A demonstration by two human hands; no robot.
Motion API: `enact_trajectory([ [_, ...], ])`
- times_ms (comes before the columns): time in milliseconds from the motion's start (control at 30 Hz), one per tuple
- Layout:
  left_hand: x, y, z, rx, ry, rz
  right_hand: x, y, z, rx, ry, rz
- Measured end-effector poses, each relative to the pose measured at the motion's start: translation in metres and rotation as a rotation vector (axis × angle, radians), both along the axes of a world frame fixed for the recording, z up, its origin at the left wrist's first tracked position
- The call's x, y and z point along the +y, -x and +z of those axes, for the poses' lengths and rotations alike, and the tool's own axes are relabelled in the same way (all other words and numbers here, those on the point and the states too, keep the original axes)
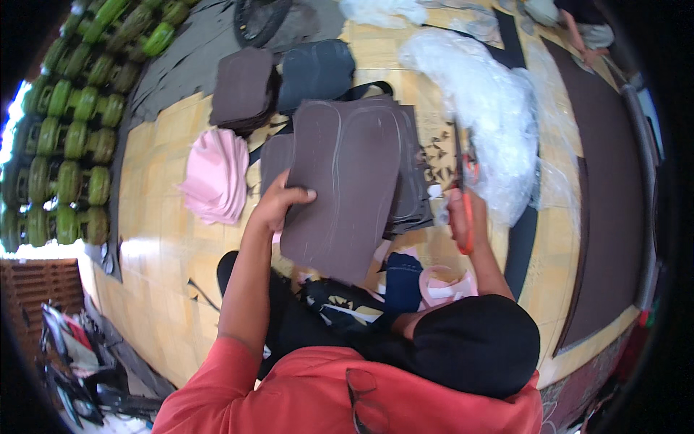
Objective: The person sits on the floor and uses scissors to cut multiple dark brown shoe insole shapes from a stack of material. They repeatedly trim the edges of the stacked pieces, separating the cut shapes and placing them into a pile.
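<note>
My left hand (277, 203) grips the left edge of a dark brown sheet (347, 184), its thumb lying on top. Pale curved outlines, like shoe soles, are drawn on the sheet. My right hand (460, 215) is closed round the orange handles of a pair of scissors (468, 226), to the right of the sheet and apart from it. The blades point away from me. Under and behind the held sheet lies a stack of similar dark sheets (410, 189). Small dark triangular offcuts (436, 153) are scattered between that stack and the scissors.
Pink sheets (215, 177) lie fanned at left. Behind are a brown stack (243, 87) and a dark grey stack (316, 71). Clear plastic sheeting (491, 123) is heaped at right, beside a long brown sheet (614, 195). Green gas cylinders (69, 184) stand far left. Another person's hands (589, 54) show far right.
</note>
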State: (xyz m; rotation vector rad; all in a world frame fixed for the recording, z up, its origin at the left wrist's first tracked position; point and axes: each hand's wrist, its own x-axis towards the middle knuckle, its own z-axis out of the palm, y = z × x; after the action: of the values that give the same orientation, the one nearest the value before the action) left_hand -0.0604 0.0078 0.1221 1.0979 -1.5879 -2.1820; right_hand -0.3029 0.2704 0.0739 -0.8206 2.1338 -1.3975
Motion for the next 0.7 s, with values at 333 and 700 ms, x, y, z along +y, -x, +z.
enact_trajectory([
  [333,-0.094,-0.066,-0.066,-0.188,0.110,0.174,0.000,-0.002,0.015,-0.212,-0.033,-0.091],
  [700,-0.085,-0.095,-0.170,-0.772,0.845,0.251,-0.002,-0.005,0.013,-0.204,-0.057,-0.109],
])
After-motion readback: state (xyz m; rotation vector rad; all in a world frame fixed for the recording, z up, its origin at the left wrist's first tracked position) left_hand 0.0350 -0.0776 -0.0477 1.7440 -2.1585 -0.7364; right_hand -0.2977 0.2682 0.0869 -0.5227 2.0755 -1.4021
